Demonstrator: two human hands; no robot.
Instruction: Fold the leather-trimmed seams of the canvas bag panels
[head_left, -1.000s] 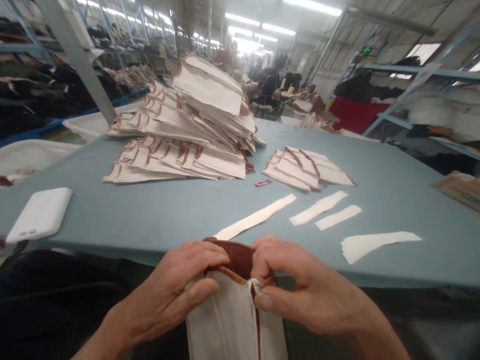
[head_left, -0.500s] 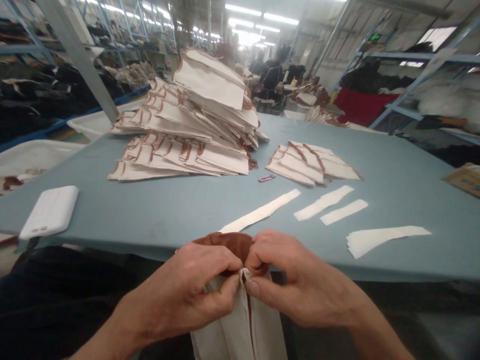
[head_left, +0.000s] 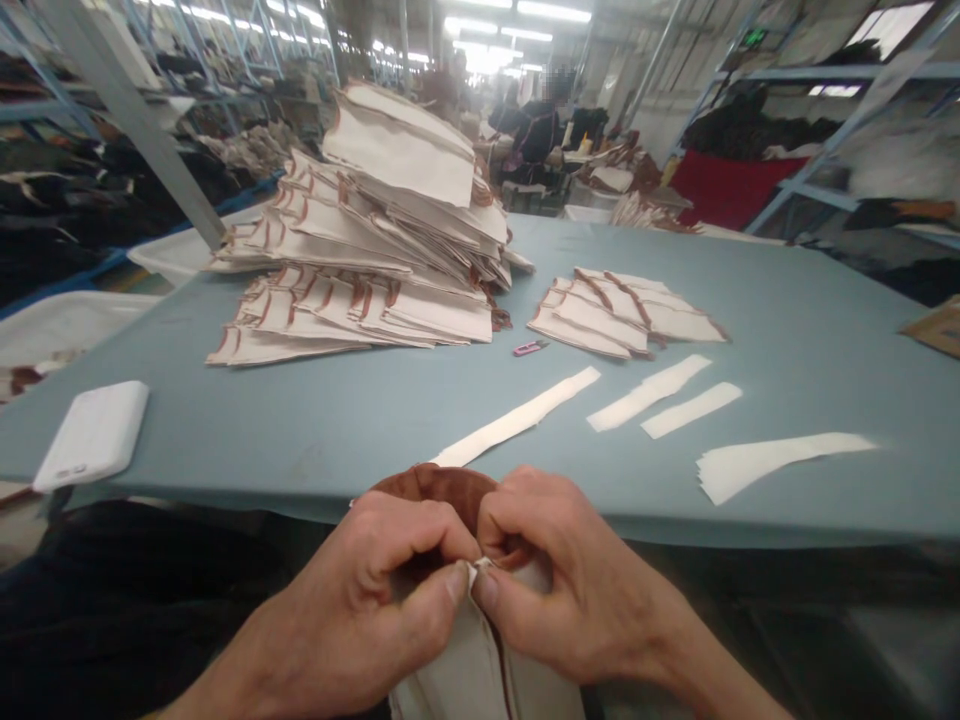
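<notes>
Cloth (head_left: 450,670) at near edge of blue-green table (head_left: 315,420), brown mouth (head_left: 427,484) pointing forward, long axis running nearward and down, left hand (head_left: 390,590) and right hand (head_left: 574,565) together, both pinching its rim (head_left: 480,564), strips (head_left: 517,418), snips (head_left: 529,348) and piles (head_left: 409,165) on top, shelves (head_left: 840,73) and lights (head_left: 553,11) beyond.

Left hand (head_left: 367,585) and right hand (head_left: 566,575) are pinching at near middle, fingers (head_left: 442,522) curling, thumbs (head_left: 439,600) lying just beside each other. Left forearm (head_left: 217,690) is slanting from near left, right forearm (head_left: 720,665) from near right; wrists (head_left: 664,620) are showing bare.
</notes>
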